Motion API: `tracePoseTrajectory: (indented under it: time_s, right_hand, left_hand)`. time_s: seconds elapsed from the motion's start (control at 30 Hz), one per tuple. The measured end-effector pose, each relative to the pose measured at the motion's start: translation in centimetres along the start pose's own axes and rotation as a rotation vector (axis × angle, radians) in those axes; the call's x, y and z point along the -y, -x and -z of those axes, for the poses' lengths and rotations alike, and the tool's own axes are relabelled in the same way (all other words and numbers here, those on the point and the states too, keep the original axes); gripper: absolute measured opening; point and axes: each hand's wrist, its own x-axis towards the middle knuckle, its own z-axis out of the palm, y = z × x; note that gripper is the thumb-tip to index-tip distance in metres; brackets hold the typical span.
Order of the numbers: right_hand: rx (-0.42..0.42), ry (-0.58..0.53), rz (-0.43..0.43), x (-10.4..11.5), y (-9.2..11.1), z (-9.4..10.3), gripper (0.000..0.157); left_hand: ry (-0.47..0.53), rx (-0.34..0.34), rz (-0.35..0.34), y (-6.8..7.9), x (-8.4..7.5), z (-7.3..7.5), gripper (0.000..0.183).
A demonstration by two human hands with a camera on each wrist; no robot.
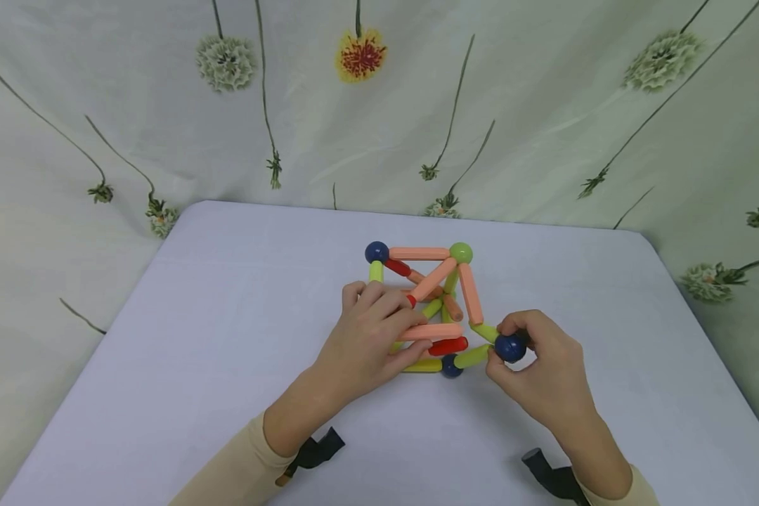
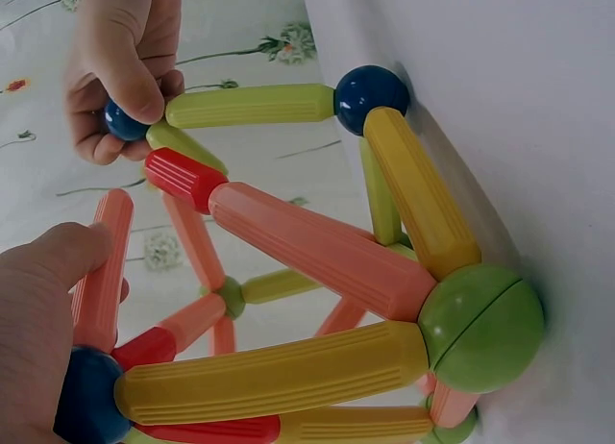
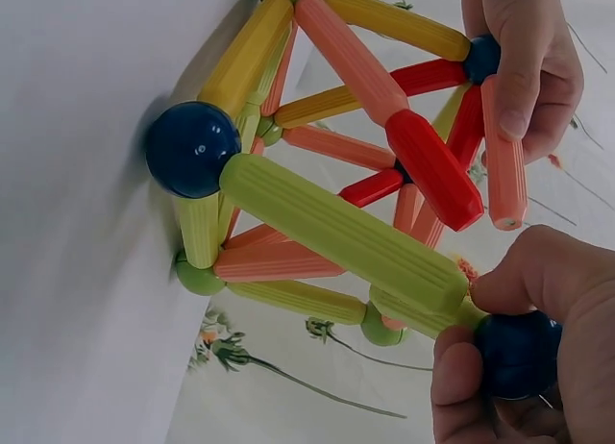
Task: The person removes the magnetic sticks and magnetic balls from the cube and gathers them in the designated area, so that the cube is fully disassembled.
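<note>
A frame of magnetic rods and balls stands on the white table. At its right corner my right hand [image 1: 547,372] pinches a dark blue ball [image 1: 511,348] between thumb and fingers. Two yellow-green rods meet at that ball; one [image 3: 346,237] leads to another blue ball [image 3: 192,149] low on the table. My left hand [image 1: 373,337] reaches over the left side and pinches a pink rod [image 1: 433,332], whose right end is free. In the left wrist view this pink rod [image 2: 104,271] rises from a blue ball [image 2: 88,396]. A joined red and pink rod [image 2: 317,242] slants up from a green ball [image 2: 482,327], its red end free.
At the back of the frame, a blue ball [image 1: 377,252] and a green ball [image 1: 461,253] are joined by a pink rod [image 1: 419,254]. A flower-print cloth [image 1: 544,126] hangs behind the table [image 1: 164,351]. Black straps with cameras [image 1: 319,450] sit at both wrists.
</note>
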Motion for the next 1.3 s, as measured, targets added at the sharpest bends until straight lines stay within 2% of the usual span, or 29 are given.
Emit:
tracePoseTrajectory:
  time_s: [0.13,0.3,0.5,0.63,0.77,0.9,1.03,1.13,1.3]
  right_hand:
    - [-0.056,-0.098,-0.038,-0.8,0.0,0.2,0.036]
    - [-0.115,-0.263,-0.128,-2.3,-0.1,0.7,0.041]
    - [-0.116,-0.296,-0.256,-4.2,-0.1,1.0,0.042]
    - [-0.076,-0.261,-0.332,-5.6,0.1,0.9,0.047]
    - [0.001,-0.229,-0.368,-7.2,0.2,0.9,0.055]
    - [0.116,-0.313,-0.399,-8.6,0.1,0.9,0.055]
    - [0.204,-0.402,-0.468,-9.8,-0.1,0.4,0.051]
    - [0.225,-0.418,-0.518,-10.7,-0.2,0.0,0.047]
    - [0.203,-0.436,-0.545,-12.6,-1.0,-0.6,0.039]
  left_hand:
    - [0.003,0.001,-0.002,-0.1,0.1,-0.1,0.024]
    - [0.009,-0.001,0.0,-0.2,0.1,-0.2,0.024]
    - [0.013,-0.003,0.002,-0.1,0.1,-0.3,0.024]
    - [0.019,-0.009,0.001,0.0,0.2,-0.3,0.024]
    - [0.023,-0.009,0.003,0.1,0.2,-0.3,0.024]
    - [0.02,0.002,0.011,0.1,0.2,-0.3,0.024]
    - [0.018,0.007,0.013,0.2,0.2,-0.2,0.024]
    - [0.022,0.006,0.009,0.1,0.2,-0.2,0.023]
    - [0.031,-0.009,-0.005,0.1,0.2,-0.2,0.023]
